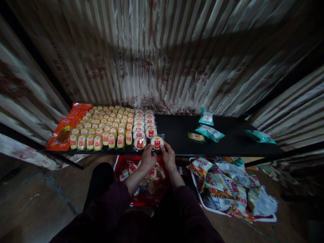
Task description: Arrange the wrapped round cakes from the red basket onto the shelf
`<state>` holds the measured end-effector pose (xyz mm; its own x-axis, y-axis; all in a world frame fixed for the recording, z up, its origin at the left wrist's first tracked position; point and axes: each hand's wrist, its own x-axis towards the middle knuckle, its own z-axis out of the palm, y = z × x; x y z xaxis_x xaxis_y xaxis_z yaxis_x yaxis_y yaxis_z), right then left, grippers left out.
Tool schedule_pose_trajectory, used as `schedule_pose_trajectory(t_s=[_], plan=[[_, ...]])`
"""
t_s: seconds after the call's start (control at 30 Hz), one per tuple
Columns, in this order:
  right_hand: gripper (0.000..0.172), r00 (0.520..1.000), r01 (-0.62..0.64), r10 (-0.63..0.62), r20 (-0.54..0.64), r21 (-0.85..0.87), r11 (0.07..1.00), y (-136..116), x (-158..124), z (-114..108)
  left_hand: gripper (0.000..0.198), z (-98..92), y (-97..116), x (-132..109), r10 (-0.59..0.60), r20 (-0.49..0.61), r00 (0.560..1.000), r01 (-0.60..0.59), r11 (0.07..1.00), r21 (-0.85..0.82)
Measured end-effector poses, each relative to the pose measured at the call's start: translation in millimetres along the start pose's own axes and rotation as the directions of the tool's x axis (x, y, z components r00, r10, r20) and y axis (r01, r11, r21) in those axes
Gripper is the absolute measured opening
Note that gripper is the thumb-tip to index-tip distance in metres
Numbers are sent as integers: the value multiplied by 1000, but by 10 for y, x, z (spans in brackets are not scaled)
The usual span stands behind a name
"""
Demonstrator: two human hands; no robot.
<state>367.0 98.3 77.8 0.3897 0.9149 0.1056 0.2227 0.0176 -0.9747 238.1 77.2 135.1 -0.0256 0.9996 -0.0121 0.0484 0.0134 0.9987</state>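
Between both hands, at the shelf's front edge, is a round white pastry in a clear wrapper with a red label point(157, 143). My left hand point(149, 158) pinches its left side, and my right hand point(169, 157) grips its right side. Directly behind and to the left stand two rows of the same wrapped round pastries point(139, 133), leaning one on another. Further left, small yellow wrapped cakes point(103, 128) fill several rows. Below my wrists, a red basket point(124, 158) holds more of the round pastries, partly hidden by my forearms.
Orange snack packets point(63, 131) lie at the left end of the black shelf point(174, 131). To the right lie teal packets point(210, 132) and a small yellow packet point(196, 136). A second basket point(210, 210) full of snack bags point(227, 185) is on the floor at right. A pleated curtain point(157, 60) hangs behind.
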Motion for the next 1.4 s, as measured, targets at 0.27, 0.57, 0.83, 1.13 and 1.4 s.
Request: schedule_pose_trajectory(t_s=[0.27, 0.57, 0.83, 1.13, 1.4], plan=[[40, 999, 52, -50, 20, -118, 992, 16, 234, 57, 44, 43, 11, 139, -5, -37, 999, 7, 999, 43], [36, 996, 86, -78, 39, -300, 950, -7, 360, 115, 46, 65, -48, 178, 29, -13, 999, -27, 989, 142], [34, 993, 117, -92, 75, -505, 855, -54, 379, 136, 51, 82, -144, 172, 30, 15, 999, -32, 985, 170], [32, 987, 117, -5, 160, -704, 700, -311, 273, 172, 63, 80, -241, 108, 138, 137, 981, -184, 886, 425], [45, 992, 22, 84, 95, -785, 620, -472, 156, 179, 62, 31, -230, 81, 173, 299, 938, -332, 692, 641]])
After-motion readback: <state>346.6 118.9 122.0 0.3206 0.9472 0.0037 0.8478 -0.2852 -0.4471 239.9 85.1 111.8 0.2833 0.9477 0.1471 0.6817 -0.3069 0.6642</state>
